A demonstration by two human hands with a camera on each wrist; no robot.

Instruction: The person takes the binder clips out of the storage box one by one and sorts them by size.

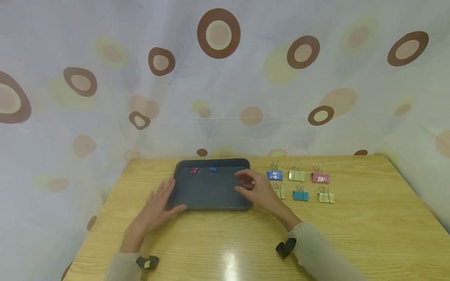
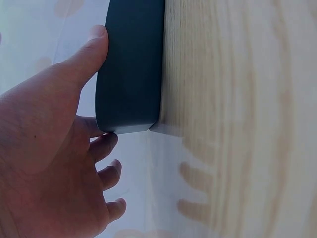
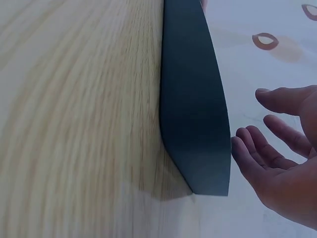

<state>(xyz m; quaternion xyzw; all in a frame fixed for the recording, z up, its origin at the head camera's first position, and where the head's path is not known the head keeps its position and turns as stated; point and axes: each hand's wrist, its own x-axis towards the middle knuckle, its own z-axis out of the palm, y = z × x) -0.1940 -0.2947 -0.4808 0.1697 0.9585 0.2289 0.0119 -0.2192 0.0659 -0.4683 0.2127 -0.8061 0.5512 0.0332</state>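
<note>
A dark rectangular tray [image 1: 211, 208] lies on the wooden table. My left hand [image 1: 156, 210] touches its near left corner, fingers along the left side and thumb at the front rim; the left wrist view shows the thumb [image 2: 96, 37] against the front wall. Over the tray's right edge is my right hand [image 1: 258, 191], fingers loosely bent, thumb apart from them. Nothing shows between those fingers [image 3: 255, 151] in the right wrist view. Inside the tray, toward the back, sit a small pink binder clip [image 1: 194, 170] and a small blue binder clip [image 1: 213, 169].
Right of the tray stand two rows of larger binder clips: blue [image 1: 275, 175], pale green [image 1: 297, 175] and pink [image 1: 320, 178] behind; yellowish [image 1: 280, 194], teal [image 1: 300, 195] and pale yellow [image 1: 325, 198] in front. A patterned curtain [image 1: 225, 86] hangs behind the table [image 1: 369, 218].
</note>
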